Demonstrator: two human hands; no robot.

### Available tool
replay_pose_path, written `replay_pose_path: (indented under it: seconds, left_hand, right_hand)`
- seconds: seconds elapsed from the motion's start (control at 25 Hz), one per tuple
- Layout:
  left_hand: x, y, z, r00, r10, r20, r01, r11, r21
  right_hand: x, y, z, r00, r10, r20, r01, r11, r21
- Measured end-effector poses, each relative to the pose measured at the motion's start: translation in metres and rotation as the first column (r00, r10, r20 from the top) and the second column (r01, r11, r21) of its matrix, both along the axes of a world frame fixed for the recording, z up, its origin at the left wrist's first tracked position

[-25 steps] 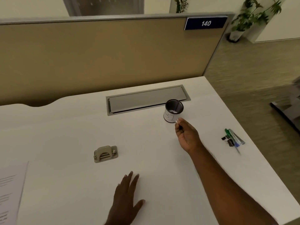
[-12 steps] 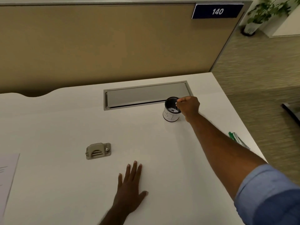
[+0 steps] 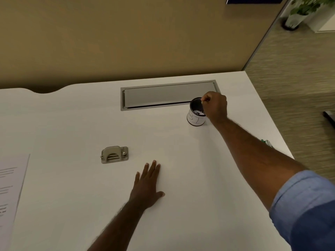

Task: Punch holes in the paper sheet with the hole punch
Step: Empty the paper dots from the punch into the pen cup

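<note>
A small metal hole punch [image 3: 114, 154] sits on the white desk [image 3: 72, 124], left of centre. The printed paper sheet [image 3: 12, 187] lies at the left edge, partly out of view. My left hand [image 3: 147, 183] rests flat on the desk, fingers straight, a little right of and nearer than the punch. My right hand [image 3: 215, 106] reaches over the rim of a small black-lined cup [image 3: 195, 118] that holds white paper bits. Its fingers are curled and pinch a tiny pale scrap above the cup's opening.
A grey cable-tray lid [image 3: 169, 95] is set into the desk behind the cup. A tan partition [image 3: 126, 37] closes off the back. Green pens [image 3: 266, 142] peek out from behind my right forearm near the desk's right edge. A potted plant [image 3: 299, 13] stands on the floor beyond.
My right hand has moved from in front of the cup up to its rim, still pinching the small scrap. The left hand stays flat on the desk. The camera has tilted down.
</note>
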State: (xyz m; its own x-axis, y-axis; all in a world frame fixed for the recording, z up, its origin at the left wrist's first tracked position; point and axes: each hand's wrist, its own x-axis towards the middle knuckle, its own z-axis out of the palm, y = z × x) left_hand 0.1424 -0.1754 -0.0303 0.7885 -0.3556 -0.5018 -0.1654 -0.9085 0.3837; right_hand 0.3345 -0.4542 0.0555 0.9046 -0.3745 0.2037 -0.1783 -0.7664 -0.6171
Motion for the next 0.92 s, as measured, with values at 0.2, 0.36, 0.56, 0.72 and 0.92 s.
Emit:
replay_pose_path:
  seconds: [0.2,0.36,0.56,0.72,0.92]
  left_hand:
    - [0.004,0.006,0.000,1.000,0.013,-0.001,-0.013,0.996,-0.089]
    - [0.001,0.033,0.018,0.993,0.088,0.075,-0.063,0.956,-0.287]
    - [-0.041,0.122,0.026,0.929,0.345,0.133,-0.262,0.867,-0.423]
    - [-0.088,0.183,0.015,0.853,0.509,0.114,-0.404,0.783,-0.473]
    - [-0.114,0.210,0.000,0.880,0.465,0.102,-0.384,0.820,-0.424]
  right_hand:
    - [0.002,-0.003,0.012,1.000,-0.018,0.002,0.018,0.993,0.118]
    - [-0.033,0.018,0.023,0.993,-0.120,-0.019,0.093,0.652,0.752]
    - [-0.144,0.114,-0.003,0.982,0.161,-0.096,0.005,0.487,0.873]
    - [-0.232,0.201,-0.047,0.900,0.346,-0.267,0.015,0.586,0.810]
    - [-0.287,0.267,-0.087,0.825,0.456,-0.335,-0.206,0.793,0.573]
